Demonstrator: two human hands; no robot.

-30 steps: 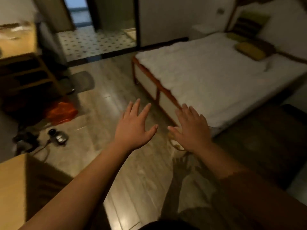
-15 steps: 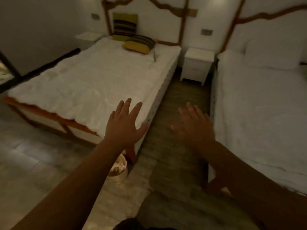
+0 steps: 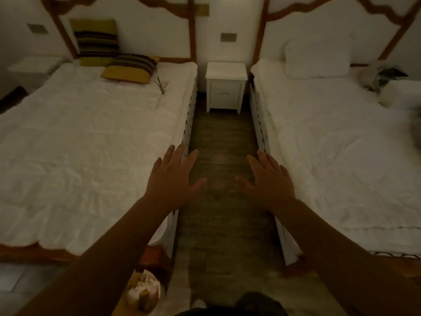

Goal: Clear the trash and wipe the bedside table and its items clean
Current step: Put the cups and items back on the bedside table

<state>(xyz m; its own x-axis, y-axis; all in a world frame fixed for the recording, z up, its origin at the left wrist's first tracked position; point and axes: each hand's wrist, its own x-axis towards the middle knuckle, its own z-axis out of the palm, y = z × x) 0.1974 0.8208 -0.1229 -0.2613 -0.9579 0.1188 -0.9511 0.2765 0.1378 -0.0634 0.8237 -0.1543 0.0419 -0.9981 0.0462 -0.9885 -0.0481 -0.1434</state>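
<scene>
Dim twin-bed room; bedside table (image 3: 226,84) stands far ahead of our hands, between the beds.
Approach step: left hand (image 3: 171,179) and right hand (image 3: 268,181) spread flat, holding nothing; next we must close in.

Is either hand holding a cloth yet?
No, the left hand and right hand are both spread open and empty above the floor between the beds.

My one head view looks forward and down the floor aisle (image 3: 224,160) between two beds, facing the white bedside table (image 3: 226,86) far off at 12 o'clock; both outstretched forearms sit nearest the lens.
</scene>
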